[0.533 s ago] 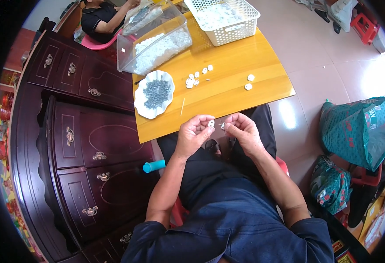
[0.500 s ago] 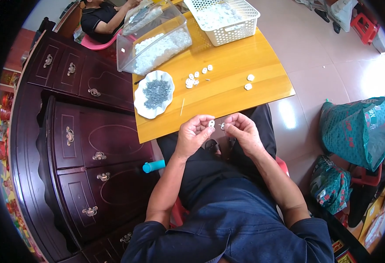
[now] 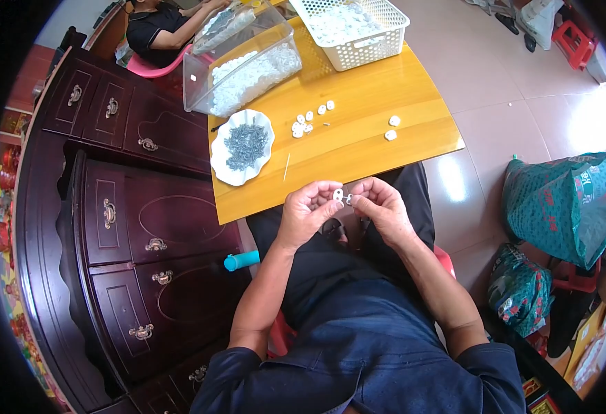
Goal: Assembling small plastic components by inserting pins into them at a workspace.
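In front of the table's near edge, my left hand (image 3: 304, 215) pinches a small white oval plastic piece (image 3: 337, 195) with dark holes in it. My right hand (image 3: 384, 210) is closed on a small pale piece (image 3: 348, 199) with a thin pin. The pin points left and seems to touch the white piece; my fingertips hide part of both. Beyond my hands, several similar white pieces (image 3: 298, 129) lie on the table (image 3: 358, 152). A scalloped white dish (image 3: 227, 176) holds a heap of small grey metal parts (image 3: 245, 145).
A clear plastic bin (image 3: 196, 90) and a perforated white basket (image 3: 365, 54) hold many white pieces. One thin stick (image 3: 287, 167) lies near the dish. Dark drawers (image 3: 172, 228) flank my left, beside a turquoise cylinder (image 3: 241, 261). Teal bags (image 3: 565, 200) stand right; another person (image 3: 161, 31) sits far left.
The white piece in my left hand has shifted slightly right and turned to show its face. The gap to the pin in my right hand has closed.
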A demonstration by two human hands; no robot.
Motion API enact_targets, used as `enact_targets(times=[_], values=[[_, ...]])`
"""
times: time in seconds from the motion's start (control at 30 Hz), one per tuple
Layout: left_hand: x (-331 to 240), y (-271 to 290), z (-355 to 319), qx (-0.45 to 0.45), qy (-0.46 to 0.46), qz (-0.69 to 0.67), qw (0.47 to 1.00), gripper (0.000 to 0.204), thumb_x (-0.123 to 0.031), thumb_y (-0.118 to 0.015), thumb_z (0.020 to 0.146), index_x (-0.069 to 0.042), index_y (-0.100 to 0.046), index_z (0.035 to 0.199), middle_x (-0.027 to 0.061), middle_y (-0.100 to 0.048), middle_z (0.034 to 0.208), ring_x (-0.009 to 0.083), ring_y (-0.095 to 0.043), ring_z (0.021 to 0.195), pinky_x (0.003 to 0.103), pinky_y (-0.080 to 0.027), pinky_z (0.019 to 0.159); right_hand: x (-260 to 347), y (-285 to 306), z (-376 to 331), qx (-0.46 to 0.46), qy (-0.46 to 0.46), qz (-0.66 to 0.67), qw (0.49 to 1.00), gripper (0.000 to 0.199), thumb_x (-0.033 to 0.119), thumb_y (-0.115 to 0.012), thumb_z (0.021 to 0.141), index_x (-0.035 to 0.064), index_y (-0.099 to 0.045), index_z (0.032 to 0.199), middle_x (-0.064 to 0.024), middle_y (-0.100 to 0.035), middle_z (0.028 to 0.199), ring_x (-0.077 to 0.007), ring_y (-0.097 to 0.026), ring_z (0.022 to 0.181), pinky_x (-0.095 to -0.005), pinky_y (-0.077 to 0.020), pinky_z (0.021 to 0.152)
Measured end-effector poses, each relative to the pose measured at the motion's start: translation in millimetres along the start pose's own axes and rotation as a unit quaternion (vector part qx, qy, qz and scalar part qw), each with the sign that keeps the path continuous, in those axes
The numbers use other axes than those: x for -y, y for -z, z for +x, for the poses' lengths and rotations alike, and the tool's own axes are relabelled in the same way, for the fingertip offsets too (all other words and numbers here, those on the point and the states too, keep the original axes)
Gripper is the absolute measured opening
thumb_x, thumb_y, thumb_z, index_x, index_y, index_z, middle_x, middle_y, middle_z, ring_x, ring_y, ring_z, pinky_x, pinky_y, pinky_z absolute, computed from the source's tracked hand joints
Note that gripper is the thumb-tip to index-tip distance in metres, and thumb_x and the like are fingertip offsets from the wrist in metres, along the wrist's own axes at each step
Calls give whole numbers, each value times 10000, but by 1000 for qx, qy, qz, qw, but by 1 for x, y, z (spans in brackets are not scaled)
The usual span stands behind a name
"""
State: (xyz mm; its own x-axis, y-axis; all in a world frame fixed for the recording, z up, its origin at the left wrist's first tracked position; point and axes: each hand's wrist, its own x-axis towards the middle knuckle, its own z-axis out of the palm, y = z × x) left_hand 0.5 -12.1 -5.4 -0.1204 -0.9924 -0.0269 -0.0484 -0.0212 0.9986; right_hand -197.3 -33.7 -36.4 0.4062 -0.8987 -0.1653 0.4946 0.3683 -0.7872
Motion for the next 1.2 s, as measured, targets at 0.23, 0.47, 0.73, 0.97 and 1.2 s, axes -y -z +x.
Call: enact_targets(times=[0.23, 0.47, 0.73, 0.97, 1.2], values=[[2, 1, 0, 1, -1, 1, 1000, 317, -39, -761, 901, 26, -664, 1196, -6, -680, 959, 36, -604, 806, 191, -514, 763, 0, 0, 0, -6, -4, -1, 1000, 89, 36, -666, 959, 14, -635, 1040, 11, -656, 893, -49, -592, 782, -196, -486, 725], [-6, -2, 0, 3, -3, 38, 999, 296, -9, -758, 887, 13, -682, 1172, -6, -687, 933, 35, -603, 781, 192, -518, 745, -1, 1, 0, -2, 3, -12, 1000, 92, 36, -669, 955, 9, -635, 1036, 5, -655, 902, -50, -595, 795, -205, -496, 740], [-8, -1, 1, -2, -18, 87, 996, 273, 9, -752, 879, 15, -691, 1145, -6, -688, 901, 38, -600, 762, 198, -517, 728, 0, 0, 0, -4, 3, -30, 1000, 94, 28, -666, 947, 1, -636, 1032, 1, -656, 907, -53, -599, 807, -207, -499, 751], [-6, -2, 1, 0, -7, 59, 998, 282, 14, -745, 885, 16, -683, 1161, -12, -677, 916, 37, -595, 773, 198, -516, 739, -2, 2, 1, -4, 7, -33, 999, 97, 30, -672, 943, 0, -637, 1028, 0, -656, 903, -54, -600, 803, -211, -499, 747], [-6, -2, 1, -1, -2, 54, 999, 279, 19, -739, 888, 15, -683, 1161, -13, -676, 910, 33, -593, 768, 195, -514, 734, 0, 1, 0, -8, 0, -38, 999, 92, 33, -674, 942, 5, -639, 1023, 4, -658, 902, -51, -598, 802, -209, -497, 743]])
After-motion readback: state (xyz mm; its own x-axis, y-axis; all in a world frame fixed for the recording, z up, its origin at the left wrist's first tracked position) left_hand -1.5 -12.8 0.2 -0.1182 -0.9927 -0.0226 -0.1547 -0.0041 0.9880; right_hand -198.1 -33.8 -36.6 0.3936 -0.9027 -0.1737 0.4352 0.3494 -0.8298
